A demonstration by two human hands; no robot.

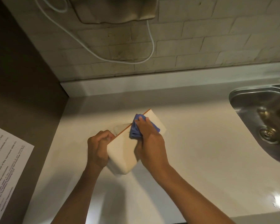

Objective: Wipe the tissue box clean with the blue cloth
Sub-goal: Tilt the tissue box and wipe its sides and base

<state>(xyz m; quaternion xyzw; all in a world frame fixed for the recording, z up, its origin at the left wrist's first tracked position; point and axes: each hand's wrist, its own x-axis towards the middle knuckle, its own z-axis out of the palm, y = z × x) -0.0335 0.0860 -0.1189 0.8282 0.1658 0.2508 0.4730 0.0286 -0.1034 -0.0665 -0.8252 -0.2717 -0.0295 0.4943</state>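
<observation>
head view looks down on a white tabletop (200,159) set against a pale brick-tiled wall (200,38). the tissue box (121,152), cream-white with a thin orange edge line along its top, stands near the middle of the tabletop, turned at an angle so that one rounded corner points toward the person. a tissue (120,129) shows at the left of the orange line, slightly blurred.

the left hand (98,147) grips the box's left side, its fingers (106,136) curled over the upper edge beside the tissue. the right hand (149,143) lies on the box's right face and presses the blue cloth (136,128) against it; the cloth is bunched under the palm, with the fingers bent over it and the fingertips reaching toward the orange line. cloth folds stick out past the hand on both sides.

to the right, well apart from the box, a stainless steel sink (249,101) is sunk into the tabletop, its drain (267,135) visible in the basin. on the left, a dark brown side panel (23,86) carries a printed paper sheet (6,167); its text is too blurred to read. on the wall above hangs a beige appliance (116,10), with a white cable (150,39) looping down below it.
</observation>
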